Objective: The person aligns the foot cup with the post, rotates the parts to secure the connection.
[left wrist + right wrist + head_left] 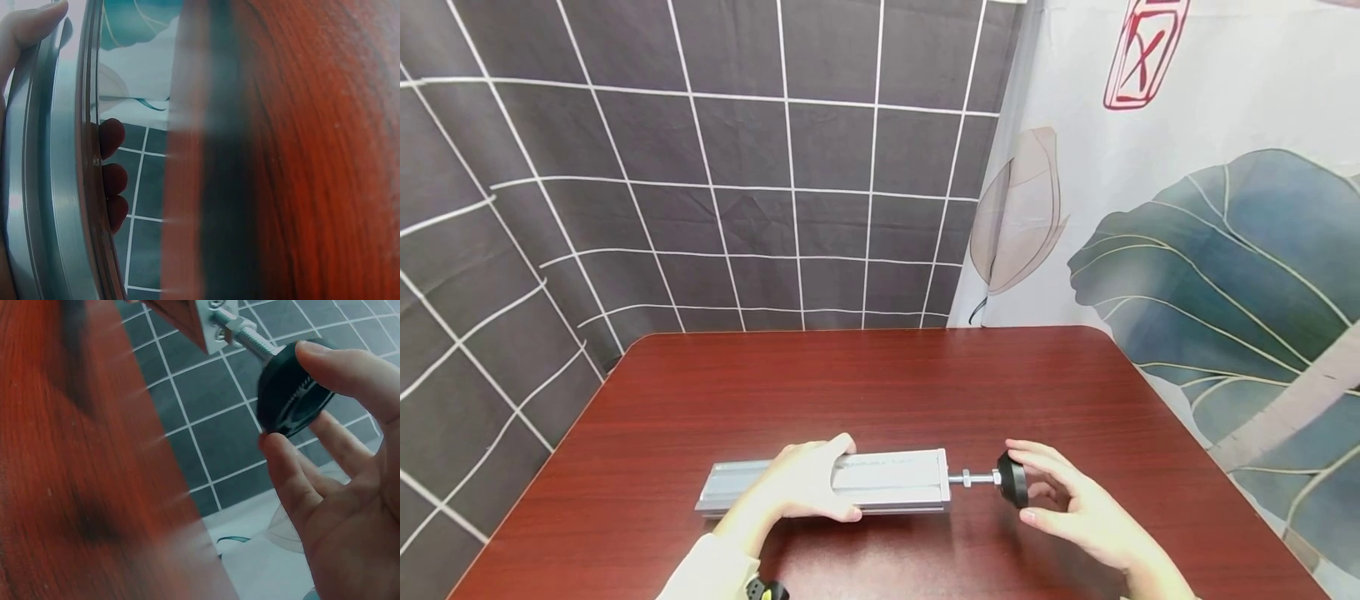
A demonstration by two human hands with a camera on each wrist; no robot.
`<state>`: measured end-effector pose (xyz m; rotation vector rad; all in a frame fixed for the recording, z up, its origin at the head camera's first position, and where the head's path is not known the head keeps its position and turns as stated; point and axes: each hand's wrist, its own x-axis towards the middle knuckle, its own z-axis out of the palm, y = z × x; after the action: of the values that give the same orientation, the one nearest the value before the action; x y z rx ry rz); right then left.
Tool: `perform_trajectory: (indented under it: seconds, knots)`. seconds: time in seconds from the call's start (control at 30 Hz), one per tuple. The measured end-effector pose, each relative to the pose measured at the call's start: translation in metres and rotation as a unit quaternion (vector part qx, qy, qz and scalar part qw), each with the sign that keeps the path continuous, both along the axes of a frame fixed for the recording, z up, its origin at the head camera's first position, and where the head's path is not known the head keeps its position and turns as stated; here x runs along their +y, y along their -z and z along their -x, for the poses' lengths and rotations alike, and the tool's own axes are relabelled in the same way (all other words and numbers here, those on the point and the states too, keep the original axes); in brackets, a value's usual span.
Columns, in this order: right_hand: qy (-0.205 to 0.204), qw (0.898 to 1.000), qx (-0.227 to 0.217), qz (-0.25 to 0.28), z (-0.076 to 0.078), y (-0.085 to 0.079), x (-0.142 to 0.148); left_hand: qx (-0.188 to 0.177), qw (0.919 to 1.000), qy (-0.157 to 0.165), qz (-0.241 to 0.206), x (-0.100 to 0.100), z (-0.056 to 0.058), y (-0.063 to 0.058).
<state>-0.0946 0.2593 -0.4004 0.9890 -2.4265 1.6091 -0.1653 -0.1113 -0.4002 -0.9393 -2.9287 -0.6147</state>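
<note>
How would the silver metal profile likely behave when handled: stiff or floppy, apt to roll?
The metal profile is probably stiff: it looks straight with the left hand gripping its middle. Its flat faces suggest sliding rather than rolling. The threaded rod and black foot projecting from one end may pull its balance that way.

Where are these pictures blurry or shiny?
Head view: pale glare on the near table; left wrist view: a dark, soft-edged band across the table, sheen along the metal profile; right wrist view: dark, blurry patches on the table, the black knob sharper.
</note>
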Motion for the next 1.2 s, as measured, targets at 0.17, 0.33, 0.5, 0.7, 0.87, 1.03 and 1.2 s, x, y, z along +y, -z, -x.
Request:
perform_trajectory:
  seconds: [0.17, 0.33, 0.5, 0.7, 0.87, 1.03, 1.2]
  knots:
    - [0.054, 0.998, -0.037, 0.003, -0.003, -0.003, -0.004, 0.004, 1.0000, 0.004, -0.002, 0.001, -0.002, -0.002]
    - [0.079, 0.996, -0.038, 0.009, 0.000, -0.003, -0.007, -0.002, 1.0000, 0.003, -0.005, 0.003, -0.003, -0.003]
    - [0.088, 0.995, -0.044, 0.005, 0.001, -0.002, -0.009, -0.002, 1.0000, 0.003, -0.003, 0.003, -0.002, -0.002]
    - [0.093, 0.994, -0.051, 0.009, -0.001, -0.007, -0.007, -0.001, 1.0000, 0.004, -0.008, 0.003, -0.002, -0.001]
    - [0.036, 0.998, -0.051, 0.018, -0.002, -0.005, 0.002, 0.004, 0.9999, 0.005, -0.008, 0.002, -0.001, 0.000]
    - [-0.018, 1.000, 0.009, 0.013, 0.000, 0.000, 0.004, 0.003, 0.9999, 0.003, -0.009, 0.002, 0.000, 0.002]
    - [0.032, 0.999, -0.012, -0.008, -0.003, -0.003, -0.001, 0.004, 1.0000, 0.006, -0.005, 0.002, 0.000, 0.003]
